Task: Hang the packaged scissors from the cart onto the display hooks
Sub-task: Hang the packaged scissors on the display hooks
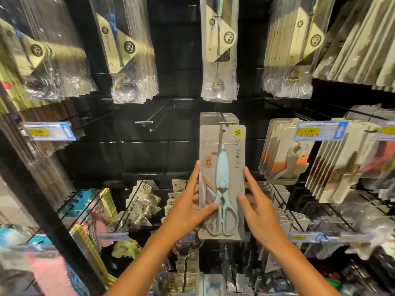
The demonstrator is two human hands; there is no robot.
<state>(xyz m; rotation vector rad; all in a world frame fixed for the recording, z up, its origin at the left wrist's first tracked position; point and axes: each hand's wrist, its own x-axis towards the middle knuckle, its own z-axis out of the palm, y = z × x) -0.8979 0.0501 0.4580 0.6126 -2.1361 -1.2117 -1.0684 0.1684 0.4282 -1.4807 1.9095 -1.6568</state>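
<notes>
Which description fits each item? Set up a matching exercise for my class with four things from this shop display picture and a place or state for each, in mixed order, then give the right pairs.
Column one:
1. packaged scissors
2. empty hook
3. price tag 4.00
4. price tag 5.00

Column two:
A. far left of the display
B. held at both side edges by the left hand and right hand
C. bare, left of the scissors
D. right of the scissors

Pairs: 1-B, 2-C, 3-D, 4-A
</notes>
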